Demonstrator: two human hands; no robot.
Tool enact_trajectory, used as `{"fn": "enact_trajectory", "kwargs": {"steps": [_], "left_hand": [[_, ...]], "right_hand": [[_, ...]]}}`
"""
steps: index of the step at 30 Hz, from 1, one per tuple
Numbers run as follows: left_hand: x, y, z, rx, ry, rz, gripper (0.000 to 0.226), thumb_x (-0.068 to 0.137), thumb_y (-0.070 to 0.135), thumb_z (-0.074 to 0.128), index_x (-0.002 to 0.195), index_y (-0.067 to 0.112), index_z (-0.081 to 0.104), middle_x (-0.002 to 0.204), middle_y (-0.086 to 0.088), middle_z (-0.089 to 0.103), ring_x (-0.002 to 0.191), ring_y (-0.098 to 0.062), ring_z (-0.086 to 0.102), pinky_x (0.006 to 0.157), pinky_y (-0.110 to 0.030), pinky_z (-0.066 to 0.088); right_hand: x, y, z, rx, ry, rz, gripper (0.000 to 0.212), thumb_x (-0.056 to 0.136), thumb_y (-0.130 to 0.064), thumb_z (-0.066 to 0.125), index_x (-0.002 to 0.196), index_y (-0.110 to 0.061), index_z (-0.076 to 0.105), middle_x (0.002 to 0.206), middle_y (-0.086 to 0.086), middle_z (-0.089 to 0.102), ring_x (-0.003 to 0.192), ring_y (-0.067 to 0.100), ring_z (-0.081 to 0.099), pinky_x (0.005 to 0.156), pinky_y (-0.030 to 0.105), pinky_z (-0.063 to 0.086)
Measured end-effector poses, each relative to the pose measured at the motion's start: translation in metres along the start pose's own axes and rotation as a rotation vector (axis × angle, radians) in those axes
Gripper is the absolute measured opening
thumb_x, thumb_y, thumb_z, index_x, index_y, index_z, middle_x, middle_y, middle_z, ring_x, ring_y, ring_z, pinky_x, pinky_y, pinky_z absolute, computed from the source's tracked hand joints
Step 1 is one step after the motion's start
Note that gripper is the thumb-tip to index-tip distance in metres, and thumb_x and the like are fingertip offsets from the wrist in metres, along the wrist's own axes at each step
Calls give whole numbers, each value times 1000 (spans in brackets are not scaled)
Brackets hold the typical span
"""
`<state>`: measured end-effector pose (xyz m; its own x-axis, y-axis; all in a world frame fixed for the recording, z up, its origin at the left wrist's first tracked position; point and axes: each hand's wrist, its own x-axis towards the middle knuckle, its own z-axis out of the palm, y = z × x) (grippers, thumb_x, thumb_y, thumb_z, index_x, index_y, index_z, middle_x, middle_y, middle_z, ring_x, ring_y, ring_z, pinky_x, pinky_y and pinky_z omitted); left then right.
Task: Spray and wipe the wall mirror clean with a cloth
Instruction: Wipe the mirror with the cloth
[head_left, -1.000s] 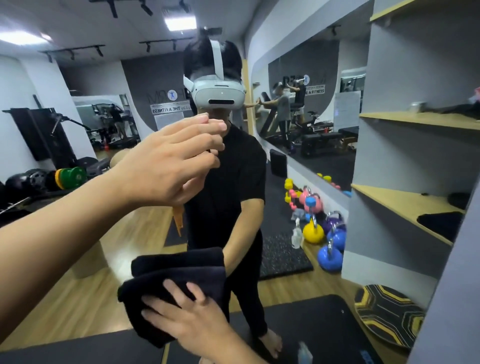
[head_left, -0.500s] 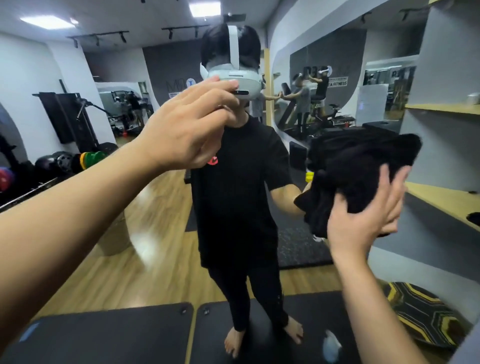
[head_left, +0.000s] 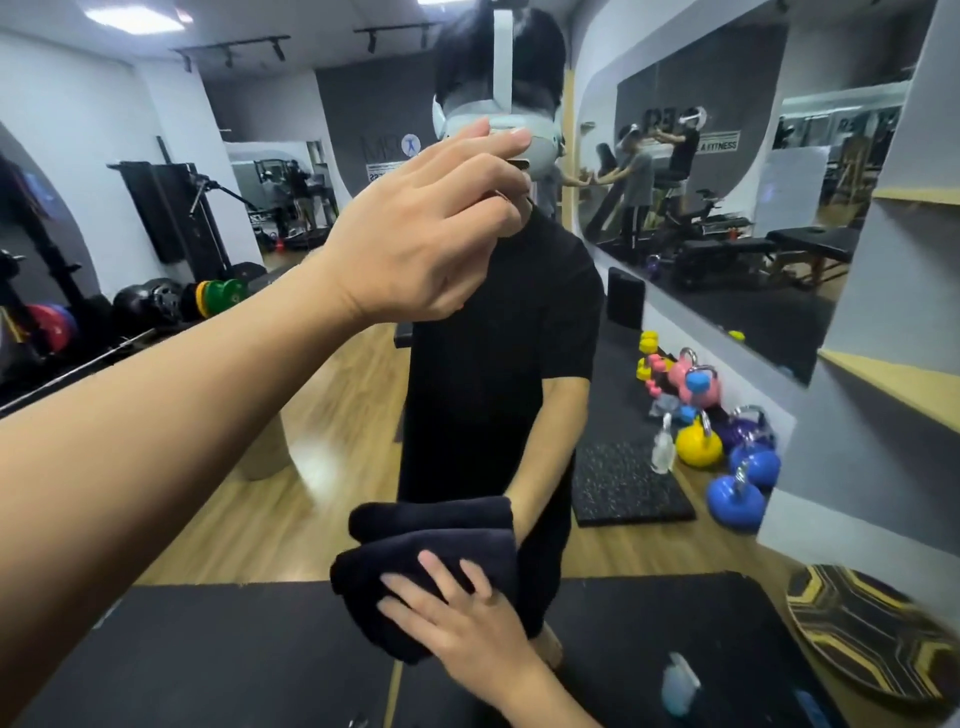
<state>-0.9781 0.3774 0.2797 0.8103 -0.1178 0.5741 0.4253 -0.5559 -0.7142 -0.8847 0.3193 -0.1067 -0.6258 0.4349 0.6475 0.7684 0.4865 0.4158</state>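
1. The right hand (head_left: 457, 618) presses a folded black cloth (head_left: 431, 566) flat against the mirror (head_left: 156, 467); its fingers are spread and nearly straight over the cloth's lower right part.
2. The cloth sits low on the glass, near the bottom edge and about midway across; its own reflection shows just above it.
3. The left hand (head_left: 421, 228) is raised high at mid-glass, arm stretched out from the left. Its fingers are curled together as if round something small, but what they hold, if anything, cannot be told, nor whether they touch the glass.
4. The mirror shows the person in a black shirt with a white headset (head_left: 498, 130).
5. A spray bottle (head_left: 680, 683) stands on the black mat (head_left: 675, 613) near the bottom right; its reflection (head_left: 664, 447) appears farther up.
6. Coloured kettlebells (head_left: 737, 483) show in the glass at right, beside grey shelves (head_left: 893, 395).
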Motion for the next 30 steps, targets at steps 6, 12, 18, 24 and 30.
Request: {"fn": "enact_trajectory", "kwargs": {"steps": [6, 12, 18, 24, 30], "left_hand": [[2, 2, 1, 19, 5, 13, 17, 87, -9, 55, 98, -6, 67, 115, -26, 67, 133, -45, 55, 114, -60, 41], [0, 2, -4, 3, -12, 4, 20, 94, -5, 50, 102, -6, 68, 115, -26, 67, 134, -45, 55, 117, -60, 38], [-43, -2, -31, -65, -96, 137, 24, 95, -2, 47, 105, -8, 68, 119, -27, 66, 137, -45, 52, 117, -63, 36], [-135, -41, -62, -58, -127, 51, 19, 91, -7, 56, 105, -8, 68, 123, -29, 65, 139, -46, 50, 114, -65, 38], [-165, -52, -59, -77, -70, 62, 23, 95, -3, 50, 107, -7, 69, 129, -27, 65, 141, -44, 48, 116, -61, 39]], "right_hand": [[-4, 79, -46, -59, 255, 136, 56, 87, -24, 62, 140, -38, 54, 160, -13, 37, 148, 23, 32, 110, 46, 26], [21, 145, -116, 234, 441, 917, 76, 69, -32, 62, 143, -26, 43, 167, 1, 19, 155, 31, 12, 116, 53, 11], [99, 94, -117, 434, 867, 1236, 79, 69, -15, 57, 145, -37, 46, 166, 0, 26, 156, 30, 8, 122, 42, 0], [144, -53, -41, 223, 494, 796, 53, 83, -28, 64, 134, -37, 53, 159, -3, 34, 153, 40, 11, 118, 60, 14], [113, -121, 14, -8, 76, 119, 51, 95, -27, 52, 143, -45, 49, 160, -17, 35, 156, 28, 12, 111, 46, 27]]}}
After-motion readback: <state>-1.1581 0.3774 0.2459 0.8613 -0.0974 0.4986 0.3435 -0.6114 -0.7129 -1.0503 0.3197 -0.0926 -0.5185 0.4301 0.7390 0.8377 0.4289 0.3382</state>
